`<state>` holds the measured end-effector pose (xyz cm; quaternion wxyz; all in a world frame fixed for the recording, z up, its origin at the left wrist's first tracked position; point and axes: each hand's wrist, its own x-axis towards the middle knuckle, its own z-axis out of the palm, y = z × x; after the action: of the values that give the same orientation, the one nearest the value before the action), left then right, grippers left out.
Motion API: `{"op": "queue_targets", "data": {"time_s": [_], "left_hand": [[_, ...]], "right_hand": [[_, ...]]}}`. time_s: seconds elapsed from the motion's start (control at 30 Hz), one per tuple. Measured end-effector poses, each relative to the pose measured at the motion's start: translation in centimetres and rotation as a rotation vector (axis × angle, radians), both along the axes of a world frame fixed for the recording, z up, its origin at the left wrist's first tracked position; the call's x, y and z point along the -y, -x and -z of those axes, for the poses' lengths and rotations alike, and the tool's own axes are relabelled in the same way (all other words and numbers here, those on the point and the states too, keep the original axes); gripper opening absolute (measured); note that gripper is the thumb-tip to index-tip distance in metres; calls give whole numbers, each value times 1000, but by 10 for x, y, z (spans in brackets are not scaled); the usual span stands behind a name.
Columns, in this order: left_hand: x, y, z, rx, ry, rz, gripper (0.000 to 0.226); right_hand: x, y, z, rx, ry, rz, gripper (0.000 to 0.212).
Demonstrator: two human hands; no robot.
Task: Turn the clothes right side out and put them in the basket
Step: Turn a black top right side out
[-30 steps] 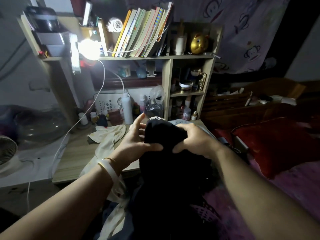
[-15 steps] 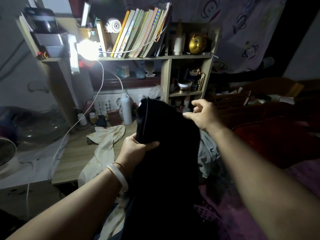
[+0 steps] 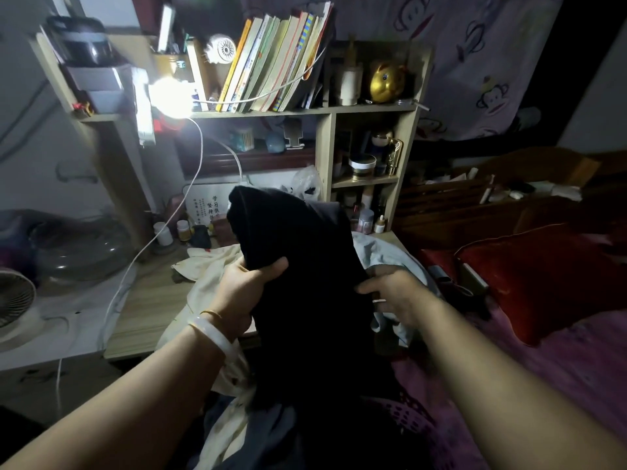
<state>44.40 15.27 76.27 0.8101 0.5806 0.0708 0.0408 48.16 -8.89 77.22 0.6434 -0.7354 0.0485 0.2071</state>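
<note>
A black garment [image 3: 305, 273] is held upright in front of me, its top reaching the desk shelf and its lower part falling into my lap. My left hand [image 3: 244, 290] is clenched on its left edge, thumb over the cloth. On the other edge, lower down, my right hand [image 3: 393, 293] pinches the cloth with its fingers. A cream garment [image 3: 200, 266] lies on the desk and hangs off its front edge. A light grey-blue garment [image 3: 386, 256] lies behind the black one. At the bottom a purple perforated basket [image 3: 424, 425] shows partly, under the clothes.
A wooden desk [image 3: 149, 300] with a bookshelf [image 3: 366, 110] stands ahead, crowded with bottles, books and a bright lamp [image 3: 169, 96] with a white cable. A fan [image 3: 13, 296] stands at the left. On the right a bed carries a red pillow [image 3: 543, 276] and purple cover.
The black garment was lifted from a bunch between both hands and stretched upward. My right hand let go, reached out, then came back down onto the garment's right edge.
</note>
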Motion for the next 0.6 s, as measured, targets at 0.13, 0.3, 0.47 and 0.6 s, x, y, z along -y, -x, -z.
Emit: {"op": "queue_targets", "data": {"time_s": [0.13, 0.3, 0.47, 0.6], "left_hand": [[-11, -4, -7, 20, 11, 81, 33], [-4, -8, -22, -28, -64, 175, 48], [-1, -10, -27, -80, -116, 179, 42], [3, -12, -25, -91, -194, 176, 35]], "right_hand": [[2, 1, -3, -24, -107, -143, 108], [-14, 6, -2, -67, -217, -206, 71], [-13, 4, -5, -127, -340, -202, 47], [-22, 7, -9, -140, -358, -125, 63]]}}
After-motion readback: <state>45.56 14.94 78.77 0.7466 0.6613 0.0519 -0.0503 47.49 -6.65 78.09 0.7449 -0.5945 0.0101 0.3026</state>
